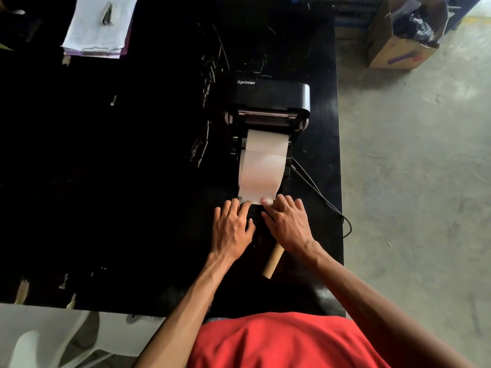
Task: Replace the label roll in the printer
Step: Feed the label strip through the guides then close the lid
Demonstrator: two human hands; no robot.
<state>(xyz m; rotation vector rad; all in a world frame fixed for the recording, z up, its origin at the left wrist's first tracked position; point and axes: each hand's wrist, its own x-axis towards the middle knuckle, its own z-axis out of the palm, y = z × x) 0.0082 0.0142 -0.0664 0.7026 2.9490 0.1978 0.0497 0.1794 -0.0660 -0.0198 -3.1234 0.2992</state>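
Observation:
A black Xprinter label printer (271,96) stands open on the black table (119,168), its lid tipped back. A white label roll (263,166) lies in the printer's bay, and its loose end reaches toward me. My left hand (233,229) lies with straight fingers at the paper's near left corner. My right hand (287,224) presses the near right edge of the paper with its fingertips. A bare cardboard core (273,261) lies on the table under my right wrist.
A black cable (324,200) runs from the printer's right side to the table's right edge. A stack of white papers (98,27) sits at the back left. A cardboard box (403,33) stands on the concrete floor to the right. A white chair (53,341) is at my left.

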